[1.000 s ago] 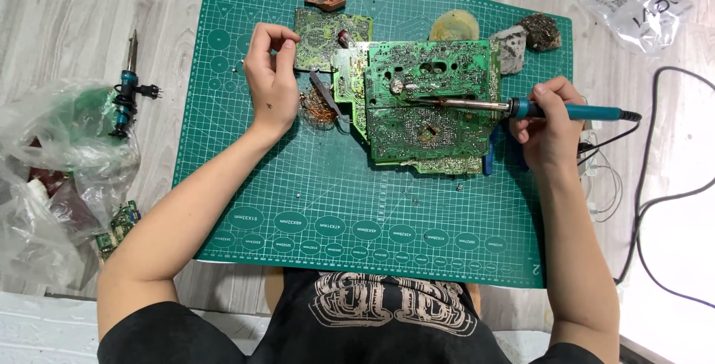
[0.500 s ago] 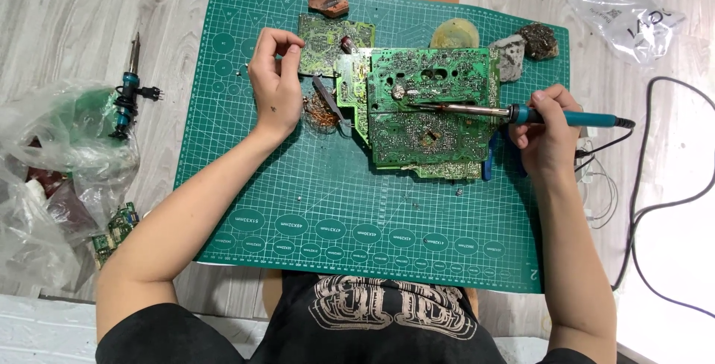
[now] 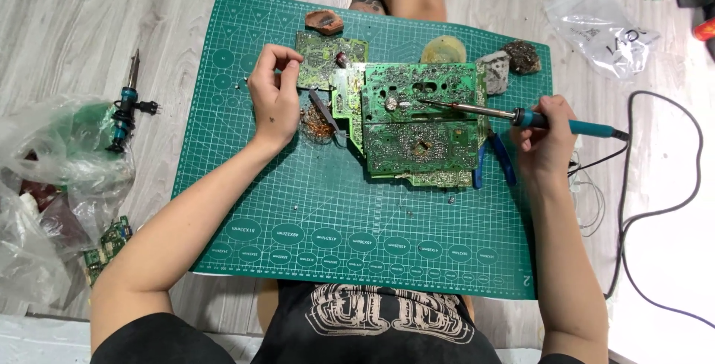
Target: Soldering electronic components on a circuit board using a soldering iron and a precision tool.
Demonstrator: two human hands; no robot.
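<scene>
soldering iron in right fingers (pen-style)

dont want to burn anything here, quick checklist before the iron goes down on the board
1. Right hand grips the teal-handled soldering iron by its handle: ok.
2. Iron tip is over the large green circuit board; whether it touches cannot tell.
3. Left hand is away from the tip, by the thin metal tweezers: ok.
4. Board lies flat on the green gridded cutting mat: ok.
5. Black cord trails right, off the mat: ok.
6. Iron's heat: cannot tell.
</scene>
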